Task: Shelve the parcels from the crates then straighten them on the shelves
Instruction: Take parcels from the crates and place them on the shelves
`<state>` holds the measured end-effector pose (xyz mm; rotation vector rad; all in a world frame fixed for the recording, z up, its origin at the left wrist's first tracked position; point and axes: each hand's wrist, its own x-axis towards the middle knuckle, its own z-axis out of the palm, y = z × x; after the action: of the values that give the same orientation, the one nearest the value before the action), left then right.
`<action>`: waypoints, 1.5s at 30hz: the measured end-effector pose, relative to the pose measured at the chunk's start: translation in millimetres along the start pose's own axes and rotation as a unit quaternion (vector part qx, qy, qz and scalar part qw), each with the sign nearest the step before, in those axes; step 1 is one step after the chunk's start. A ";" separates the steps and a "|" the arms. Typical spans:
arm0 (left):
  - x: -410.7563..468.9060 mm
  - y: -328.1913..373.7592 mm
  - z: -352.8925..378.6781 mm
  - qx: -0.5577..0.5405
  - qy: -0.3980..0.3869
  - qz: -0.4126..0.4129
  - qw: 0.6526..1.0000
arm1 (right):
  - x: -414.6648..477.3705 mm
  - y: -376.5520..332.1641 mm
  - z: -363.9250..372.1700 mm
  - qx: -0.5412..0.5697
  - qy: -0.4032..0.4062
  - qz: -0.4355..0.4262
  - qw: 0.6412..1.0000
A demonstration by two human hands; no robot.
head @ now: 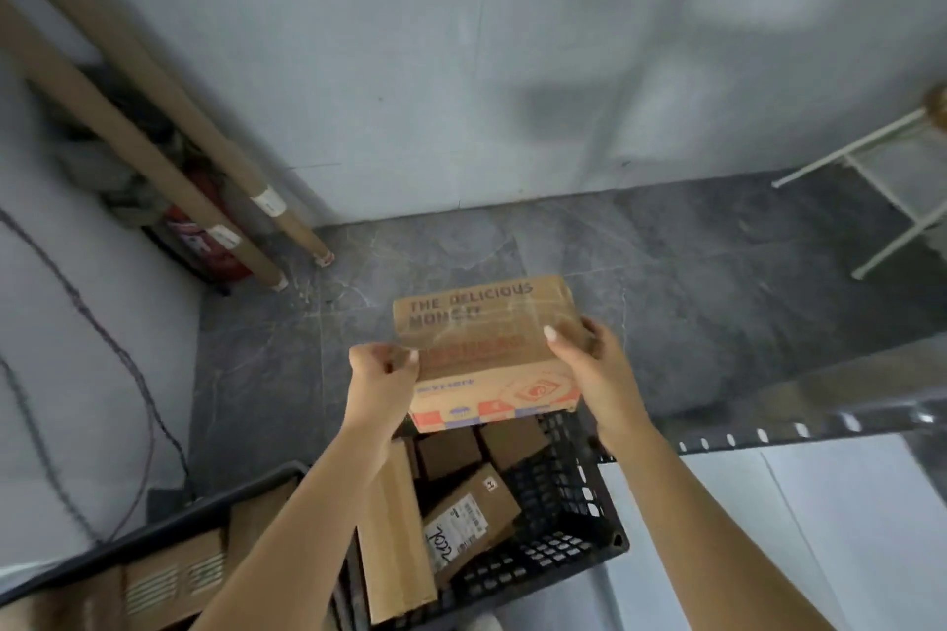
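Note:
A brown cardboard parcel point(481, 328) printed "THE DELICIOUS" is held in the air above a black plastic crate point(558, 518). My left hand point(382, 372) grips its left edge with curled fingers. My right hand point(589, 354) grips its right edge, thumb on top. Inside the crate lie several more brown parcels, among them one with a white label point(469, 523). A second black crate point(169, 523) at lower left also holds cardboard parcels point(174, 579).
A grey metal shelf rail point(820, 425) with holes runs in from the right above a white surface. Two long cardboard tubes point(169, 169) lean in the left corner by a red extinguisher point(205, 241). A white frame point(881, 179) stands at far right. Cables hang on the left wall.

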<state>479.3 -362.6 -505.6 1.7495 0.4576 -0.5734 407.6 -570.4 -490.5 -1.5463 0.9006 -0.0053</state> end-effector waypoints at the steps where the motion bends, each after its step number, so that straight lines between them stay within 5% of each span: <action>1: -10.2 17.5 -9.6 -0.025 -0.024 0.011 0.999 | -10.4 -20.8 -5.3 0.010 -0.019 -0.023 0.999; 7: -77.2 108.0 -62.7 -0.086 -0.154 0.090 0.980 | -82.6 -119.7 -25.6 -0.006 -0.038 -0.138 0.990; 14: -159.5 182.3 -113.1 -0.134 -0.143 0.165 0.966 | -193.4 -177.9 -32.1 0.034 0.035 -0.187 0.981; 19: -202.2 207.3 -135.7 -0.137 -0.218 0.168 0.952 | -258.7 -194.5 -42.8 0.064 0.072 -0.227 0.969; 22: -231.1 214.4 -143.5 -0.103 -0.291 0.208 0.928 | -303.3 -206.3 -53.8 0.112 0.088 -0.255 0.956; 35: -358.6 183.5 -127.5 0.027 -0.362 0.260 0.895 | -457.1 -179.4 -128.7 0.141 0.101 -0.310 0.935; 45: -457.1 158.6 -127.5 0.110 -0.339 0.389 0.850 | -575.7 -141.8 -185.2 0.057 0.190 -0.356 0.913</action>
<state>222.3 -280.9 -84.1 1.6257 -0.8182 -0.6032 -7.6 -432.9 -49.5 -1.7134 0.5658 -0.8944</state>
